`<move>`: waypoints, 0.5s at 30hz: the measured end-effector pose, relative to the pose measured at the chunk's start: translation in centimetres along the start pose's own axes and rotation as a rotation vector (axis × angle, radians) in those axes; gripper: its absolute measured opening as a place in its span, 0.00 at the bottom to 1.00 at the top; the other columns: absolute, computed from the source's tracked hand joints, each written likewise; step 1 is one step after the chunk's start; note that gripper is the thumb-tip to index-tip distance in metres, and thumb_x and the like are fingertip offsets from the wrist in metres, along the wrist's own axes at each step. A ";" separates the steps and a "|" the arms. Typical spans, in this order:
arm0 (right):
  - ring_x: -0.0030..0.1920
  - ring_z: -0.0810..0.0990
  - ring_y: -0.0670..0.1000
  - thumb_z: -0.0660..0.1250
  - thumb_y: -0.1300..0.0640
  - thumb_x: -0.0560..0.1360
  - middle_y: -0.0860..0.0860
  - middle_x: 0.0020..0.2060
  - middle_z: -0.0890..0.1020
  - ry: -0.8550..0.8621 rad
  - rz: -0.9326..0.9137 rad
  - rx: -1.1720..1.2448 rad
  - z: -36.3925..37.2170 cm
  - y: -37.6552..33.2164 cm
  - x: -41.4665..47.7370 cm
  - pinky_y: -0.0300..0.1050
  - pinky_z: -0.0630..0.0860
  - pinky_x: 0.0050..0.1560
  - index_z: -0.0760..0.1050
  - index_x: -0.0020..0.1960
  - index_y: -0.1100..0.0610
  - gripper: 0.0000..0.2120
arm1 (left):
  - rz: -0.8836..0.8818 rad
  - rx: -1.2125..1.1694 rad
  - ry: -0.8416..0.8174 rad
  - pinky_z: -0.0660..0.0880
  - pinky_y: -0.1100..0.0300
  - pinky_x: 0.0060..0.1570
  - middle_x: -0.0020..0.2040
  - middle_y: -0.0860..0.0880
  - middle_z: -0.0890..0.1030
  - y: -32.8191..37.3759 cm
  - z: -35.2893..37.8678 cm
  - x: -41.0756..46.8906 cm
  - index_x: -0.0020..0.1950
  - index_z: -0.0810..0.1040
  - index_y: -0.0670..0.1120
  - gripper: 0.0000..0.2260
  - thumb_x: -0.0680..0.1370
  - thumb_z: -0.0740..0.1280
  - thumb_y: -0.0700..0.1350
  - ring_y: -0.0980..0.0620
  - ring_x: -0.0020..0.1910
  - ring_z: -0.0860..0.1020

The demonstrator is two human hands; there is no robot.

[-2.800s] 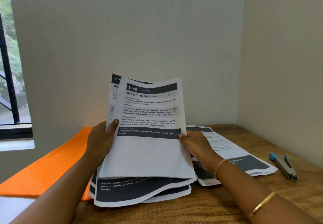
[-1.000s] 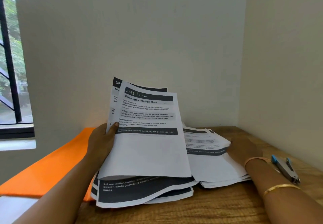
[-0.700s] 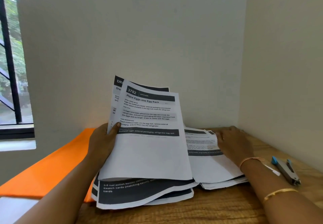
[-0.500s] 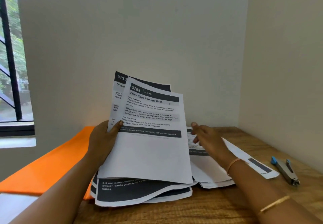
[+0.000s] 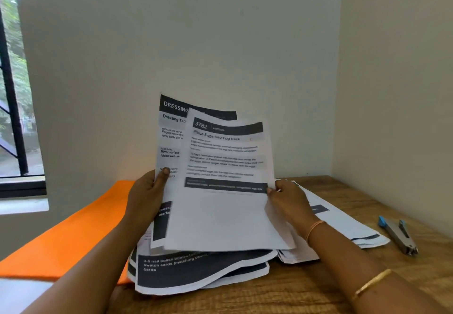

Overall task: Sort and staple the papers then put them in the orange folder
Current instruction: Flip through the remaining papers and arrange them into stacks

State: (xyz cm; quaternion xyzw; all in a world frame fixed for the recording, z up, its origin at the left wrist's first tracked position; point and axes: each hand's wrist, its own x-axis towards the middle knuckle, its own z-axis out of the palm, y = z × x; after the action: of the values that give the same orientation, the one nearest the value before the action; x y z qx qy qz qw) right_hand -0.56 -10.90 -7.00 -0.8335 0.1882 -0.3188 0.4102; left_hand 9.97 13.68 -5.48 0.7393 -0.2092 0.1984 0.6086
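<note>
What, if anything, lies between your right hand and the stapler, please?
Only the flat pile of papers on the table lies between the right hand, which pinches the front sheet, and the stapler; nothing upright blocks the reach.

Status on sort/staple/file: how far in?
Early, mid-sort. Done: a pile lies on the table at right. In hand: the left hand grips the raised stack; the right hand pinches its front egg-rack sheet. Left: the rest of the stack, apparently all stapling (stapler lies apart, far right), and filing; the orange folder lies at left.
</note>
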 end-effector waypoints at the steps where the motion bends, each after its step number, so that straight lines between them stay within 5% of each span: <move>1: 0.44 0.77 0.54 0.61 0.59 0.78 0.53 0.40 0.80 0.020 0.028 -0.016 -0.6 0.7 0.5 0.46 0.71 0.44 0.79 0.45 0.59 0.09 | 0.007 0.012 0.003 0.69 0.62 0.34 0.38 0.54 0.79 0.0 -0.1 0.1 0.42 0.76 0.50 0.12 0.81 0.59 0.51 0.56 0.37 0.76; 6: 0.44 0.77 0.57 0.58 0.63 0.77 0.58 0.48 0.81 0.119 0.109 -0.143 -4.6 4.1 2.1 0.45 0.71 0.44 0.78 0.53 0.59 0.12 | 0.021 0.043 0.038 0.69 0.64 0.35 0.40 0.52 0.79 -0.9 -0.5 0.5 0.47 0.77 0.48 0.10 0.81 0.59 0.50 0.59 0.37 0.75; 11: 0.58 0.76 0.59 0.54 0.58 0.81 0.57 0.61 0.77 0.091 0.153 -0.399 -6.6 6.2 3.0 0.50 0.72 0.59 0.72 0.66 0.54 0.16 | 0.022 0.061 0.056 0.68 0.63 0.34 0.41 0.49 0.79 -1.0 -0.7 0.8 0.47 0.78 0.45 0.11 0.81 0.59 0.49 0.58 0.36 0.74; 15: 0.64 0.71 0.60 0.55 0.58 0.82 0.61 0.66 0.71 0.036 0.204 -0.455 -6.4 7.1 3.2 0.51 0.67 0.66 0.67 0.69 0.62 0.18 | 0.019 0.064 0.061 0.67 0.64 0.33 0.41 0.48 0.79 -0.8 -0.6 0.7 0.47 0.77 0.45 0.12 0.81 0.59 0.49 0.59 0.36 0.74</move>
State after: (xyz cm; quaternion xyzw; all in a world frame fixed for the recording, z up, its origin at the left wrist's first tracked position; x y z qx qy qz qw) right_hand -3.00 -20.61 -8.58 -0.8753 0.3456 -0.2398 0.2386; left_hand 10.98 14.38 -5.60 0.7501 -0.1912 0.2331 0.5886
